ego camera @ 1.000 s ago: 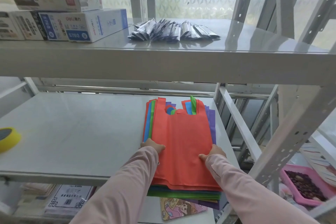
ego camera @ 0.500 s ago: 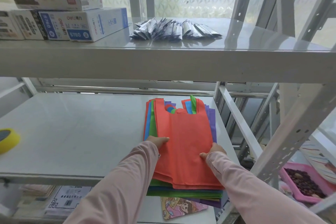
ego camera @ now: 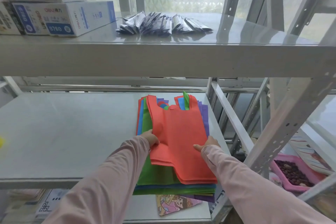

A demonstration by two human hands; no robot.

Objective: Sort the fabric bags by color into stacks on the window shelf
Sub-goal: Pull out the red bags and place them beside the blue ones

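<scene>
Head view, middle shelf (ego camera: 63, 132) of a grey metal rack by the window. The mixed stack of fabric bags (ego camera: 163, 187) lies flat at the right end of this shelf, handles pointing toward the glass and the near edge overhanging the shelf front. Layers visible from the sides: green bag (ego camera: 146, 125), blue (ego camera: 140, 114) and purple (ego camera: 204, 114) edges. The orange bags (ego camera: 180, 136), several layers thick, sit on top, a little askew to the layers below. Left hand (ego camera: 151, 139) grips the left edge of the orange bags, its fingers curled into the fabric, which puckers there. Right hand (ego camera: 209, 144) pinches the right edge, thumb on top, the other fingers hidden beneath. Both sleeves are pale pink. A yellow object (ego camera: 1, 142) is cut off by the frame at the far left of the shelf. Upper shelf (ego camera: 163, 60): stacked cardboard boxes (ego camera: 63, 18) at left, a fanned row of foil packets (ego camera: 161, 23) at centre. Below the stack, on a lower level, a cartoon picture card (ego camera: 174, 203). To the right, a pink basket (ego camera: 298, 172) with dark contents.
</scene>
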